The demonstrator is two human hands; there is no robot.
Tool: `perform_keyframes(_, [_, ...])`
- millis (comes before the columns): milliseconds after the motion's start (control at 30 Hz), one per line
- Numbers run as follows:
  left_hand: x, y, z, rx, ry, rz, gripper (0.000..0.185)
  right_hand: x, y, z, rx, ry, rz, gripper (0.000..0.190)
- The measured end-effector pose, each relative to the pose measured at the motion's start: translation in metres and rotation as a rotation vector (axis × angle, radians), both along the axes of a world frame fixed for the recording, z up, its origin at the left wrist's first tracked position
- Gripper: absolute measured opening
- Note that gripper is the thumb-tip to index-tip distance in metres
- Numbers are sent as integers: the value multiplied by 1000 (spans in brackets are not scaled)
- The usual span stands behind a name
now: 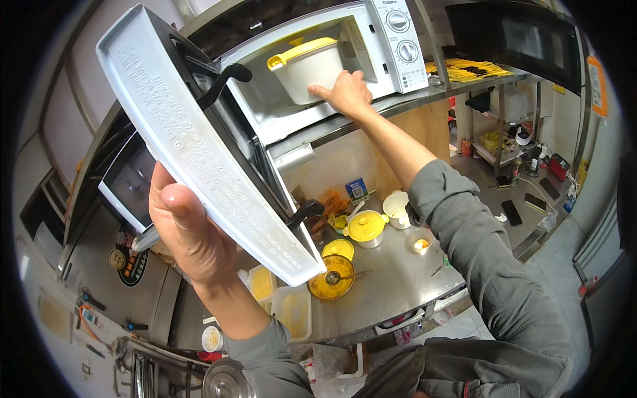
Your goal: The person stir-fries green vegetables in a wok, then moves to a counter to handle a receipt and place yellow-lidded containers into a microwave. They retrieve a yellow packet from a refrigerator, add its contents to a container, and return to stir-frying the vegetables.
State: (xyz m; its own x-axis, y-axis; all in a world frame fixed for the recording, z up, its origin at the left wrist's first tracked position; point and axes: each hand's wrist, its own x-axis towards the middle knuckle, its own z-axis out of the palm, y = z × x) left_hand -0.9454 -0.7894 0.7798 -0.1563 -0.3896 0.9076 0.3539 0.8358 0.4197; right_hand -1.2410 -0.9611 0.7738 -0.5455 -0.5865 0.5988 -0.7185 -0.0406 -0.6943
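A white Galanz microwave oven [405, 74] stands on a metal shelf with its door [199, 149] swung out to the left. My left hand [186, 224] is at the outer side of that door, thumb on its edge, fingers partly hidden behind it. Inside the cavity sits a white plastic pot with a yellow lid [311, 72], slightly tilted in view. My right hand [346, 92] reaches into the opening, its thumb and fingers against the lower front of the pot; how firmly it holds the pot cannot be told.
Below, a steel counter [393, 268] bears a yellow-lidded pot [367, 228], a white pot [396, 206], a yellow pan with a ladle [332, 283], plastic tubs [292, 311] and a small glass bowl [421, 242]. The shelf edge [318, 128] runs under the microwave. Phones [511, 212] lie at right.
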Motion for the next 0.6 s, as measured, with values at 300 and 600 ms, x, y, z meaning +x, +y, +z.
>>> perform_keyframes(300, [-38, 0, -1, 21, 45, -120, 71, -18, -18, -1, -97, 515, -123, 16])
perform_keyframes(600, [-131, -3, 9, -63, -55, -91, 28, -169, 79, 2, -312, 567, -440, 31])
